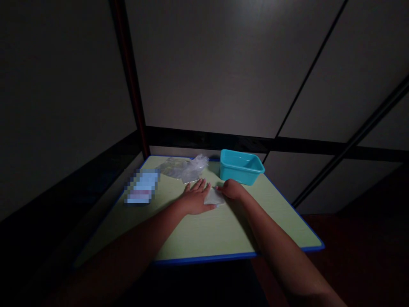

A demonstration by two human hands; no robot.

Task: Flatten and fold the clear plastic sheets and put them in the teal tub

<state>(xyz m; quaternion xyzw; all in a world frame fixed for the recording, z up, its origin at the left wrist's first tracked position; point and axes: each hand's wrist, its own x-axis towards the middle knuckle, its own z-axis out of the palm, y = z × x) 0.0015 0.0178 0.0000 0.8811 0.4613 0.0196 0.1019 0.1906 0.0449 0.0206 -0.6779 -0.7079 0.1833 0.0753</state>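
Note:
My left hand [195,197] lies flat on the pale green table [204,234], fingers stretched out, its thumb side against a small clear plastic bag [213,197]. My right hand [232,189] rests on the right edge of that same bag with fingers curled down, pinching or pressing it. The bag lies flat between both hands. A turquoise plastic tub [240,166] stands just behind my right hand.
A crumpled heap of clear plastic bags [187,168] lies at the back, left of the tub. A blurred-out flat packet [142,187] sits near the left edge. The table has a blue rim, and dark wall panels close in behind and left.

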